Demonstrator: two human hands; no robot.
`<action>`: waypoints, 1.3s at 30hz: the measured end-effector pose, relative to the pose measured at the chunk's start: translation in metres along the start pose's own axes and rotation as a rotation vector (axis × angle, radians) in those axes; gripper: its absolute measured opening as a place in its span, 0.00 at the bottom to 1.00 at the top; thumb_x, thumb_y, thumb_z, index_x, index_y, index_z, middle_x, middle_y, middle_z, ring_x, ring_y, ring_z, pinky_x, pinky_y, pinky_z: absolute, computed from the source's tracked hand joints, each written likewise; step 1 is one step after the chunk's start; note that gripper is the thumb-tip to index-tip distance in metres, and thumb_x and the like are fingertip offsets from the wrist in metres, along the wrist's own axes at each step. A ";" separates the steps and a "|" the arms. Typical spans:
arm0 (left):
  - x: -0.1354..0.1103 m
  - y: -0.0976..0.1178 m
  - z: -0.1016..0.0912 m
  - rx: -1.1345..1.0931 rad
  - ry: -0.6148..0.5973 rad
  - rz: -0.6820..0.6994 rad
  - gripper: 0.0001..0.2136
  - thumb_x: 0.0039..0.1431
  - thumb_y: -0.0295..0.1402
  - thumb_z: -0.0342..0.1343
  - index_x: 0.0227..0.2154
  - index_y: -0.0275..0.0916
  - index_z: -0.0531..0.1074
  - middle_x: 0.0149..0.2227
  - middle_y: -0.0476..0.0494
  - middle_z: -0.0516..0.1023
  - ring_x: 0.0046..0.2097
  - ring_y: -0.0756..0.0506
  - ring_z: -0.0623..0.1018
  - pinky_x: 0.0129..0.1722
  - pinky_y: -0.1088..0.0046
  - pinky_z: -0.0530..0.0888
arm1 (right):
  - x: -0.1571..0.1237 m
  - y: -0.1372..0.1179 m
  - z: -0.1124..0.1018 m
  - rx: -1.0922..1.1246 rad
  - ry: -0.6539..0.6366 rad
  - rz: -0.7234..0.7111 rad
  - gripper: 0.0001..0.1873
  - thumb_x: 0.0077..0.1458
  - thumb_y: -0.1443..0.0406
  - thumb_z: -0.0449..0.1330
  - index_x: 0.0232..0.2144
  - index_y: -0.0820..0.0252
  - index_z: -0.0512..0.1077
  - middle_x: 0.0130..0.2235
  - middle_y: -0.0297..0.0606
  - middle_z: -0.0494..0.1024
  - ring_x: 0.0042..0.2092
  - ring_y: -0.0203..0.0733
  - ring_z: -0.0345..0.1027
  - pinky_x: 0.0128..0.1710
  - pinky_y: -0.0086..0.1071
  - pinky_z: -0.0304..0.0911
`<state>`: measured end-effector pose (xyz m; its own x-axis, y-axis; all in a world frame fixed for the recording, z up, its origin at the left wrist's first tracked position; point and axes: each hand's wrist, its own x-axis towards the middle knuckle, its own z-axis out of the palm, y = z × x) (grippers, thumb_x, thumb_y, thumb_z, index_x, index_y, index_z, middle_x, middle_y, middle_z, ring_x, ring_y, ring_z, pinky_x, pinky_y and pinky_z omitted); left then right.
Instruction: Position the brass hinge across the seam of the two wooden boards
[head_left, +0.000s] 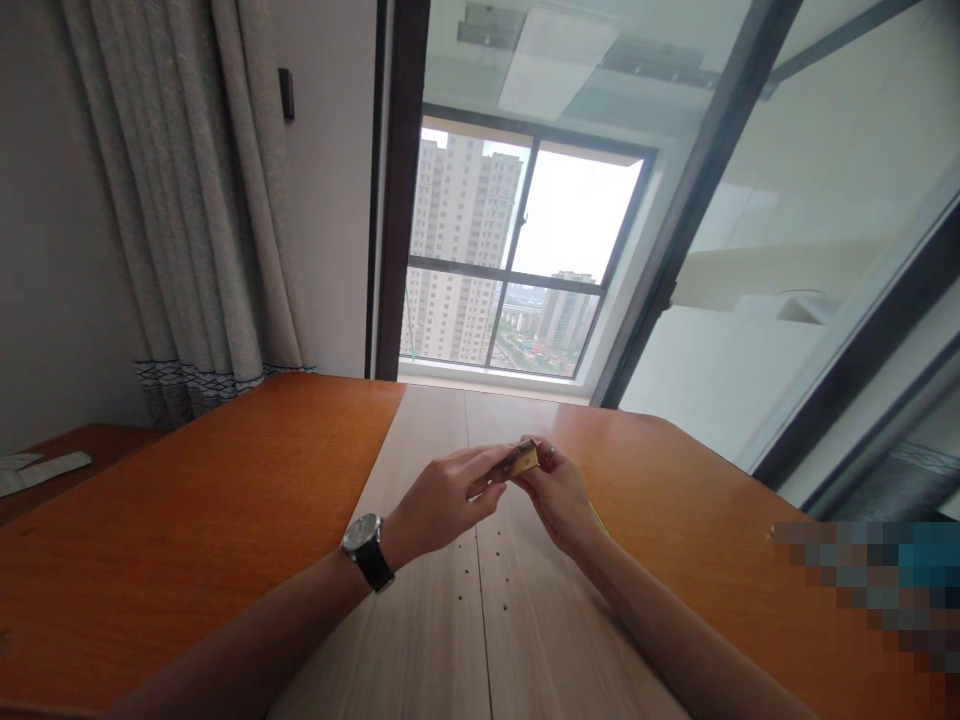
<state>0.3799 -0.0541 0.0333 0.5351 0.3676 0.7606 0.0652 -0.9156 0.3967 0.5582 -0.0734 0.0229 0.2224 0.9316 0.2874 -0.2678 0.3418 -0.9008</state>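
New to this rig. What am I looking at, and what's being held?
There's no machine here. This is one picture from a camera worn on a person's head, looking forward and down, so both forearms enter from the bottom. The left hand, with a black-strapped wristwatch, and the right hand both grip a small flat gold-coloured object in their fingers. The view doesn't show what it is. Below them is an orange wooden table with a pale wooden centre strip dotted with small holes. Beyond it, a window looks out on tower blocks.
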 end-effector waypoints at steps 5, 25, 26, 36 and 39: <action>0.001 -0.001 0.001 0.003 0.025 0.128 0.22 0.64 0.26 0.53 0.60 0.42 0.64 0.56 0.38 0.73 0.57 0.41 0.74 0.56 0.61 0.73 | -0.001 -0.005 0.004 0.060 0.011 -0.028 0.16 0.35 0.65 0.75 0.28 0.56 0.74 0.33 0.30 0.78 0.35 0.37 0.71 0.37 0.30 0.71; -0.002 -0.021 -0.001 0.159 0.226 0.164 0.13 0.62 0.28 0.57 0.49 0.38 0.72 0.49 0.36 0.76 0.54 0.40 0.73 0.53 0.56 0.74 | -0.010 -0.014 0.011 0.317 -0.253 0.230 0.16 0.55 0.57 0.63 0.45 0.55 0.77 0.47 0.37 0.81 0.44 0.42 0.75 0.47 0.40 0.72; -0.003 -0.021 -0.001 0.158 0.215 0.172 0.11 0.63 0.28 0.57 0.48 0.38 0.72 0.49 0.36 0.76 0.55 0.40 0.73 0.53 0.56 0.74 | -0.010 -0.014 0.011 0.290 -0.233 0.214 0.16 0.55 0.58 0.64 0.46 0.55 0.77 0.47 0.37 0.81 0.43 0.41 0.75 0.46 0.38 0.72; -0.004 -0.017 -0.002 0.190 0.261 0.014 0.13 0.61 0.31 0.59 0.48 0.41 0.69 0.58 0.36 0.66 0.60 0.38 0.67 0.58 0.52 0.70 | -0.009 -0.018 0.014 0.270 -0.194 0.214 0.16 0.57 0.57 0.63 0.42 0.62 0.78 0.45 0.43 0.82 0.43 0.43 0.77 0.44 0.34 0.75; -0.005 -0.016 -0.001 0.177 0.258 -0.024 0.18 0.59 0.31 0.61 0.52 0.43 0.66 0.62 0.35 0.60 0.63 0.36 0.64 0.60 0.51 0.67 | -0.010 -0.019 0.016 0.249 -0.212 0.189 0.16 0.58 0.57 0.62 0.44 0.61 0.77 0.46 0.42 0.82 0.44 0.45 0.77 0.44 0.36 0.75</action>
<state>0.3754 -0.0408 0.0234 0.3017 0.3980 0.8664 0.2330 -0.9119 0.3378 0.5464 -0.0870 0.0420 -0.0451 0.9770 0.2083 -0.5109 0.1566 -0.8453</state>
